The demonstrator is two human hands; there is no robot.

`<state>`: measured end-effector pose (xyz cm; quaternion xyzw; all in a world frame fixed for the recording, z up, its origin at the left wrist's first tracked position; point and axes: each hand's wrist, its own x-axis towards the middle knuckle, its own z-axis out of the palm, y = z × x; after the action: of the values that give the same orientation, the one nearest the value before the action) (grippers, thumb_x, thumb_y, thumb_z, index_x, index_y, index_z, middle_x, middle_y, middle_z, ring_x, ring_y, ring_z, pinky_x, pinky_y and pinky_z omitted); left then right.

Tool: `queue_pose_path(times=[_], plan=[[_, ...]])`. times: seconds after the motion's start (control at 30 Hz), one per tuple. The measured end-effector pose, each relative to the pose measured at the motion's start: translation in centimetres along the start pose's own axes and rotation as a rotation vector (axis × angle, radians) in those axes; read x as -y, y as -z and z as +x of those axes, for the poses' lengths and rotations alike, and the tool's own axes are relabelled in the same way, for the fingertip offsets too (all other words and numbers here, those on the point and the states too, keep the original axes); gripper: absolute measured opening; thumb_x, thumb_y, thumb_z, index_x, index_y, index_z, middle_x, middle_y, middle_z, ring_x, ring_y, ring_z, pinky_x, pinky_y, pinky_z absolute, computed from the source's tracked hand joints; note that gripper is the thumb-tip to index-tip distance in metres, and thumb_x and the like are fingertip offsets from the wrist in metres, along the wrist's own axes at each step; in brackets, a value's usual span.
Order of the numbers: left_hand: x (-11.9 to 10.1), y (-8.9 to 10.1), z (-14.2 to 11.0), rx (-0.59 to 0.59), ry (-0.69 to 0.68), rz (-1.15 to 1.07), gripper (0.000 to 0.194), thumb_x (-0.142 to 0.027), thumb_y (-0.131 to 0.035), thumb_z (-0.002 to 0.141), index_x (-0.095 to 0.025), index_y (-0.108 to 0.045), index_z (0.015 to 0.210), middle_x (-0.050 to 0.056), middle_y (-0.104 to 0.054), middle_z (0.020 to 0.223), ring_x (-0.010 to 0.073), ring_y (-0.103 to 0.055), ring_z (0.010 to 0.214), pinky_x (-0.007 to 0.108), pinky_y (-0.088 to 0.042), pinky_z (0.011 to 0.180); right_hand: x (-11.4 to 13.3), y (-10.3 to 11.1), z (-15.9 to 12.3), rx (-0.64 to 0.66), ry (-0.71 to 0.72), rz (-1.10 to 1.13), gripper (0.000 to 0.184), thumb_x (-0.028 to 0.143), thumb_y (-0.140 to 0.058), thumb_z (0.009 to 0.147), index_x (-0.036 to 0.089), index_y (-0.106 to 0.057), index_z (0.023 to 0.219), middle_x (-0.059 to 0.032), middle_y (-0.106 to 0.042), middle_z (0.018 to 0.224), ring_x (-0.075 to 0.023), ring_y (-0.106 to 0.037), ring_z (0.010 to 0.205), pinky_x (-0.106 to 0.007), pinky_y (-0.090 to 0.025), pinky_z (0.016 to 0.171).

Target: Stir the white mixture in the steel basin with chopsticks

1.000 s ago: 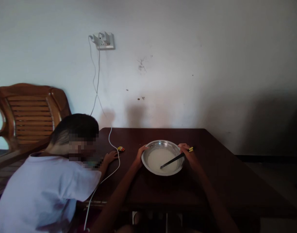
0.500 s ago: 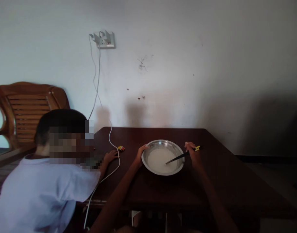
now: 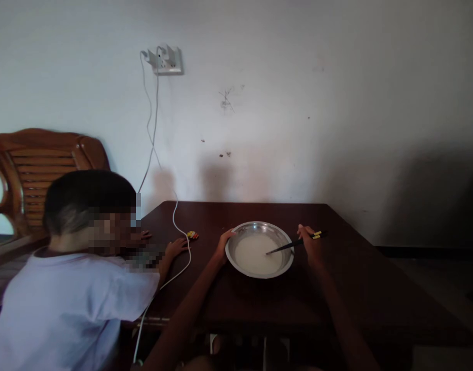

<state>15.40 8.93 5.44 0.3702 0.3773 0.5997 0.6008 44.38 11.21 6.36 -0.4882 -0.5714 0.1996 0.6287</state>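
A round metal bowl [image 3: 259, 273] stands on the dark table, with a whitish, smooth-looking mixture [image 3: 255, 255] in it. My left hand [image 3: 223, 245] is closed on the bowl's left rim. Dark chopsticks [image 3: 286, 246] with yellow-marked ends are gripped in my right hand [image 3: 309, 243], at the bowl's right side. Their tips dip into the mixture near the bowl's middle. How my right fingers lie around the chopsticks is partly lost in the dim light.
The dark red-brown table [image 3: 205, 304] meets the wall at the back. To the left, a person in a white shirt [image 3: 74, 309] leans over it, hands on the tabletop. A white cable [image 3: 190, 257] runs down from the wall socket [image 3: 169, 61] past a small colourful object [image 3: 192, 235]. A wooden chair [image 3: 43, 165] stands behind.
My right hand has shifted slightly right, and the chopstick tips have moved a little up and right in the mixture. My left hand stays on the rim. The person's head has moved left.
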Motion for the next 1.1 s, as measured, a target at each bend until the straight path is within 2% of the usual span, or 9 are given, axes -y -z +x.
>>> queue_pose_path(times=[0.1,0.2,0.3,0.47,0.53,0.7,0.8,0.97,1.1], plan=[[-0.1,-0.1,-0.1,0.002,-0.010,-0.003,0.034,-0.033,-0.071,0.058,-0.015,-0.074,0.087,0.008,-0.075,0.083,0.0291,-0.068,0.086,0.032,-0.047,0.068,0.4,-0.5,-0.5,0.192,0.012,0.073,0.050,0.067,-0.052,0.082,0.026,-0.054,0.054,-0.0020,-0.058,0.058,-0.0216,-0.055,0.065,-0.036,-0.043,0.070],[-0.2,-0.2,-0.2,0.005,-0.009,-0.004,0.033,-0.033,-0.071,0.059,-0.015,-0.074,0.086,0.007,-0.075,0.082,0.0278,-0.068,0.083,0.031,-0.047,0.067,1.0,-1.8,-1.5,0.316,0.128,0.026,0.047,0.067,-0.055,0.080,0.026,-0.059,0.058,-0.0049,-0.069,0.074,-0.0251,-0.061,0.081,-0.039,-0.045,0.081],[-0.2,-0.2,-0.3,0.008,0.000,-0.003,0.033,-0.034,-0.070,0.059,-0.015,-0.074,0.086,0.007,-0.075,0.081,0.0280,-0.067,0.084,0.031,-0.047,0.069,1.0,-2.3,-1.7,0.259,0.180,-0.056,0.047,0.070,-0.054,0.079,0.026,-0.062,0.063,-0.0056,-0.070,0.075,-0.0260,-0.061,0.082,-0.042,-0.043,0.086],[-0.3,0.0,-0.4,0.011,-0.011,0.015,0.035,-0.034,-0.070,0.060,-0.015,-0.075,0.089,0.007,-0.075,0.082,0.0299,-0.067,0.088,0.033,-0.047,0.070,0.3,-0.4,-0.4,0.003,0.029,-0.056,0.056,0.072,-0.047,0.082,0.026,-0.048,0.050,-0.0036,-0.060,0.061,-0.0230,-0.055,0.067,-0.039,-0.043,0.074],[-0.2,0.0,-0.4,0.007,-0.016,0.016,0.035,-0.034,-0.070,0.060,-0.015,-0.075,0.089,0.007,-0.075,0.083,0.0301,-0.067,0.088,0.033,-0.047,0.070,0.4,0.2,-0.2,0.037,-0.003,0.010,0.057,0.071,-0.049,0.082,0.025,-0.047,0.049,-0.0029,-0.058,0.058,-0.0223,-0.055,0.066,-0.038,-0.043,0.072],[-0.1,0.0,-0.3,-0.008,-0.014,0.006,0.035,-0.033,-0.071,0.059,-0.014,-0.074,0.088,0.008,-0.074,0.081,0.0304,-0.067,0.088,0.033,-0.046,0.071,1.3,-1.2,-1.5,0.344,0.114,0.046,0.049,0.067,-0.055,0.080,0.026,-0.057,0.055,-0.0054,-0.069,0.074,-0.0250,-0.061,0.080,-0.039,-0.046,0.080],[0.0,0.1,-0.1,0.007,-0.003,-0.012,0.036,-0.032,-0.071,0.059,-0.014,-0.074,0.089,0.008,-0.075,0.083,0.0307,-0.067,0.090,0.032,-0.047,0.072,1.4,-2.1,-1.8,0.268,0.179,-0.027,0.044,0.066,-0.056,0.079,0.027,-0.063,0.062,-0.0064,-0.071,0.077,-0.0268,-0.061,0.083,-0.043,-0.044,0.086],[0.0,0.2,0.0,0.008,0.010,-0.010,0.038,-0.032,-0.072,0.058,-0.013,-0.074,0.091,0.008,-0.075,0.083,0.0301,-0.067,0.090,0.032,-0.046,0.071,0.7,-0.1,-0.4,0.083,0.048,-0.052,0.050,0.067,-0.050,0.081,0.025,-0.057,0.054,-0.0033,-0.059,0.059,-0.0226,-0.055,0.066,-0.039,-0.044,0.073],[0.2,0.2,0.1,0.005,0.006,-0.009,0.038,-0.034,-0.071,0.058,-0.014,-0.073,0.090,0.009,-0.074,0.083,0.0300,-0.067,0.087,0.033,-0.047,0.072,0.9,0.4,-0.3,0.202,0.012,0.064,0.051,0.066,-0.053,0.082,0.025,-0.056,0.052,-0.0029,-0.060,0.059,-0.0225,-0.057,0.067,-0.037,-0.045,0.070]])
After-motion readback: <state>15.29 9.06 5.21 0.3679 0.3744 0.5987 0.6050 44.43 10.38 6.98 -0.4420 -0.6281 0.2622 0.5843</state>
